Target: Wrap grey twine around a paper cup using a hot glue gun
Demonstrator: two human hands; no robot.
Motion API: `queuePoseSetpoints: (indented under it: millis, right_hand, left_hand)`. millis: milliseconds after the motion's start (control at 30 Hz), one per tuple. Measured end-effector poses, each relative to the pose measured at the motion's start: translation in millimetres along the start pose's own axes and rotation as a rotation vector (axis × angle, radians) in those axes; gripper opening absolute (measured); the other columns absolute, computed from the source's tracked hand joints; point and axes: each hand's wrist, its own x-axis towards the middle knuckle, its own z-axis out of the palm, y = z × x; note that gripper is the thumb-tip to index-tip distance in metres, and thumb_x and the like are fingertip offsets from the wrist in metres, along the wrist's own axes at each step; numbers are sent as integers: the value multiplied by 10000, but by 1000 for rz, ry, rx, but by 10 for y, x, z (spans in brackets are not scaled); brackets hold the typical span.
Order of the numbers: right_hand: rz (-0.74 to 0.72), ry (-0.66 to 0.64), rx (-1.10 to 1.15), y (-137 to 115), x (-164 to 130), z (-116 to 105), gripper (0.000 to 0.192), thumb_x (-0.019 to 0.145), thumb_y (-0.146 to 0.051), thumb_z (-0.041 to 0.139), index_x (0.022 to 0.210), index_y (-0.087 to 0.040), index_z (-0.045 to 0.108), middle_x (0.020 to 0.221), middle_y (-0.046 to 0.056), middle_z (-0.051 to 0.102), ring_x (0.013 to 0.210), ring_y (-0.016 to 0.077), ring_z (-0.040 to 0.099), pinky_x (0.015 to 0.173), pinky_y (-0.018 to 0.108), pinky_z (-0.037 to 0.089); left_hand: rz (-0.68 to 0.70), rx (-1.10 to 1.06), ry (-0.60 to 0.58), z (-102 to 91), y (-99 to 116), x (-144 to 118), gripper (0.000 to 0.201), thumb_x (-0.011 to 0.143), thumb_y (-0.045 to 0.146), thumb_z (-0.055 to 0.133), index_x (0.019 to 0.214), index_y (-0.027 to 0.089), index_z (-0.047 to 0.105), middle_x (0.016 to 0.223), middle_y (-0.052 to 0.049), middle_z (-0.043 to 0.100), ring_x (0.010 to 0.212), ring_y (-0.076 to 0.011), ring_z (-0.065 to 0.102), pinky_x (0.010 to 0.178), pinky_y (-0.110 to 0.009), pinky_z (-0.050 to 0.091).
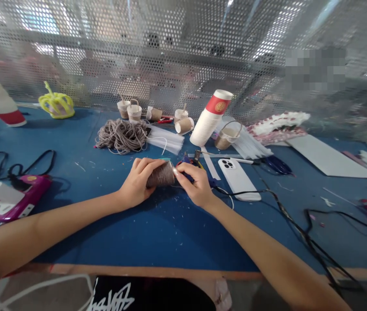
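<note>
Blue counter [170, 233] fills the view, backed by perforated metal mesh. Nearest, both forearms reach in. The left hand [136, 183] is curled around a twine-wrapped cup [161, 175] lying on its side at mid-counter; the right hand [194, 183] pinches the cup's rim with closed fingertips. Just right lies a phone [238, 178], with a black cable [287, 216] trailing past it. Farther back sit a twine bundle [121, 136] and stacked cups [210, 119]. A loosened pinch could let the wrap unravel.
</note>
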Motion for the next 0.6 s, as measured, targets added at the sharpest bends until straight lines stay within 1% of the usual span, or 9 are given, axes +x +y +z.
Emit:
queuePoseSetpoints:
  millis: [67,133,167,233,333,367,433,500,600]
  right_hand:
    - [-20,14,30,8,4,-23,238,957,-247,442,772,-200,584,721,17,606,674,150,573,654,314,460]
    - [-75,56,-21,23,9,-46,152,916,-219,453,866,-206,596,823,48,644,773,185,616,715,355,494]
    - [-116,84,-91,35,11,-59,122,874,-200,479,919,-208,591,885,67,648,834,209,623,754,385,504]
    - [-212,138,-306,66,17,-92,199,776,-153,515,958,-212,570,992,102,632,942,256,605,829,449,498]
    - [-358,177,-607,111,22,-176,168,709,-102,512,816,-228,543,977,104,614,956,290,568,843,488,471]
    - [-391,184,-661,120,21,-212,146,712,-102,511,776,-231,535,949,98,611,933,290,559,826,488,467]
    - [-420,196,-697,125,18,-285,128,727,-125,516,779,-235,552,931,91,607,913,294,542,802,488,461]
    - [-410,206,-701,120,14,-343,127,756,-158,511,829,-241,574,944,90,607,915,300,531,789,490,454]
    - [-383,202,-695,119,12,-367,107,829,-224,485,888,-236,574,945,98,609,912,301,544,787,497,456]
  left_hand:
    - [-11,-22,-18,1,-5,-2,674,736,27,610,1358,226,442,1226,-105,602,1052,-260,571,949,-465,449]
    - [-55,-70,-3,10,-17,-2,666,736,52,629,1354,217,446,1234,-115,594,1096,-267,573,967,-471,458]
    - [-95,-106,12,17,-28,-2,670,731,77,650,1354,214,444,1241,-118,588,1123,-273,569,978,-475,461]
    - [-218,-208,42,34,-59,3,723,709,143,707,1368,214,421,1260,-120,568,1143,-279,571,997,-490,464]
    - [-453,-461,49,61,-115,21,875,665,257,786,1417,219,339,1266,-124,545,1052,-259,611,974,-500,485]
    - [-527,-567,40,69,-131,30,924,651,290,805,1429,226,311,1260,-125,542,1030,-256,617,950,-493,501]
    - [-649,-782,18,78,-151,52,979,632,326,826,1438,245,276,1254,-125,545,1018,-258,622,897,-466,532]
    - [-727,-979,15,76,-156,76,960,626,318,826,1422,261,293,1247,-115,572,1042,-264,623,877,-436,544]
    - [-803,-1244,17,56,-146,112,796,639,302,789,1342,245,421,1226,-96,629,1072,-270,634,912,-424,529]
